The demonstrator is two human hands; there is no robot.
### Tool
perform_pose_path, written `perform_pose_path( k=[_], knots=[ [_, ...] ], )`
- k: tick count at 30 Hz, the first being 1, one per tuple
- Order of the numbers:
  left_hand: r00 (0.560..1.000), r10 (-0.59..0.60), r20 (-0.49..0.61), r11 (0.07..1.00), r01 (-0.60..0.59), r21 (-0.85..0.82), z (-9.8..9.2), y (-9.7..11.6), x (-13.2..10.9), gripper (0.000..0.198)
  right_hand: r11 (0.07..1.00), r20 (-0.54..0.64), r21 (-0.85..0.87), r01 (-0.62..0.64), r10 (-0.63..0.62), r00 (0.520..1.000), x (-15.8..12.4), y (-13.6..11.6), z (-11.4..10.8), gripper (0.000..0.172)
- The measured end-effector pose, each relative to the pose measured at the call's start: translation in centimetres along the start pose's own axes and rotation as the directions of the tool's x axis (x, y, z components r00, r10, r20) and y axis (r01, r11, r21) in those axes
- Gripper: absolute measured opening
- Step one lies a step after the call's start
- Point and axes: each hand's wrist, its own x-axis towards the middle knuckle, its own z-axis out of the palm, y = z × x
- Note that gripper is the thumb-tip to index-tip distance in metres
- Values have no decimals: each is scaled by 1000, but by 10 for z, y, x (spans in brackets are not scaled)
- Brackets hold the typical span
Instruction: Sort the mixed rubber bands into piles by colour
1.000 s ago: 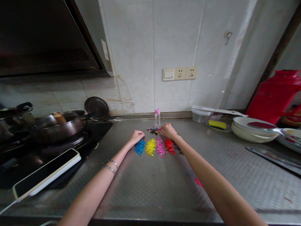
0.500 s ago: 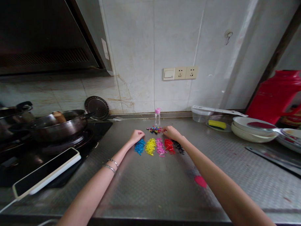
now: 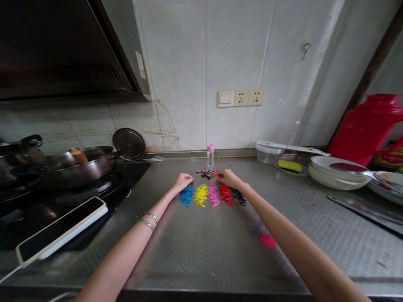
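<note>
Left hand (image 3: 182, 181), right hand (image 3: 229, 178), both outstretched

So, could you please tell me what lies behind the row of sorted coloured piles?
A mixed multicoloured pile, then a small pink-capped bottle. The right hand covers the pile's right edge.

Head view, down over counter (image 3: 205, 248)

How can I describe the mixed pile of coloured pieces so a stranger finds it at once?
On the steel counter, look below the wall sockets to the small bottle with a pink cap. The mixed pile lies in front of it, beside the right hand. Unlike the single-colour piles nearer the person, it holds many colours.
</note>
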Motion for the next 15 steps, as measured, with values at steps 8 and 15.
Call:
perform_pose_path(
  k=[8,15],
  knots=[
    [999,33,6,999,-33,-13,2,-7,3,21,999,-43,31,19,-18,999,-4,4,2,35],
    [999,37,7,999,-37,-12,1,-7,2,21,997,-54,74,-28,32,998,-8,2,2,29]
  ],
)
